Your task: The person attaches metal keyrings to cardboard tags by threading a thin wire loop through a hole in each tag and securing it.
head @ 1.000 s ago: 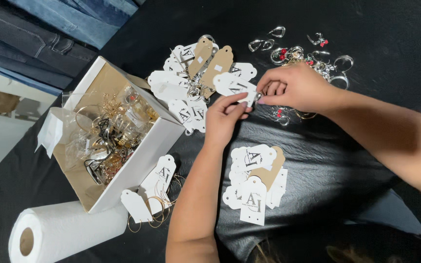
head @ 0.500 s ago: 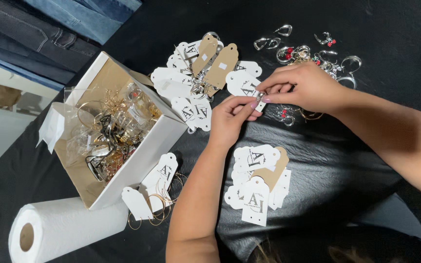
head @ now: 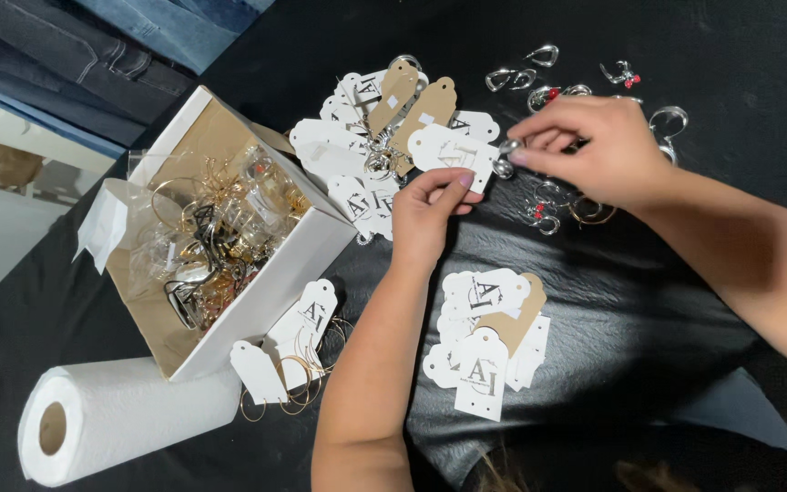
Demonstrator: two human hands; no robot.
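Observation:
My left hand point(head: 430, 211) pinches the lower edge of a white card tag point(head: 453, 153) and holds it up over the black cloth. My right hand point(head: 585, 146) grips a small silver earring point(head: 505, 157) at the tag's right edge, touching it. A heap of white and tan tags point(head: 384, 128) lies just behind my left hand. Another small stack of tags point(head: 489, 342) rests near my left forearm. Loose silver earrings point(head: 539, 77), some with red beads, are scattered behind and under my right hand.
A white cardboard box point(head: 257, 292) full of gold and silver jewellery sits at the left. Tags with gold hoops point(head: 293, 364) lie by its front corner. A paper towel roll point(head: 111, 415) lies at the lower left. Folded denim point(head: 138, 36) is at the top left.
Both hands have lifted slightly and the tag is now held clear of the heap. My right hand has brought the silver earring to the tag's edge.

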